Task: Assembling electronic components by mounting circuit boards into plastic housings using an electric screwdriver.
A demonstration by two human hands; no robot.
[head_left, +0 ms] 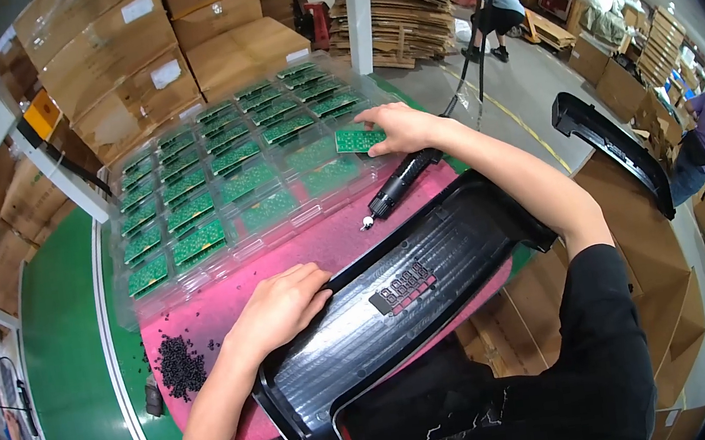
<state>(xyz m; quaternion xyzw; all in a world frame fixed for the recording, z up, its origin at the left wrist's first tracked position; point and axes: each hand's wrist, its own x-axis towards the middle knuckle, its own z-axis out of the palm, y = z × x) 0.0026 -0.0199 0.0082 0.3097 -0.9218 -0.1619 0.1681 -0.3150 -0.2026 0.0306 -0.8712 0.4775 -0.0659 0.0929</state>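
Hands: right (398, 126) grips circuit board (358, 139), left (279, 306) steadies panel (396, 289).

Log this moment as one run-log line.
left hand: steadies black plastic housing | right hand: grips green circuit board at clear tray | electric screwdriver: lying on pink mat

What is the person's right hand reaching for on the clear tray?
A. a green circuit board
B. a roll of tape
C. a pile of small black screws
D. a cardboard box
A: the right hand rests on a green circuit board at the near corner of the clear tray, while the left hand lies on the black plastic housing.
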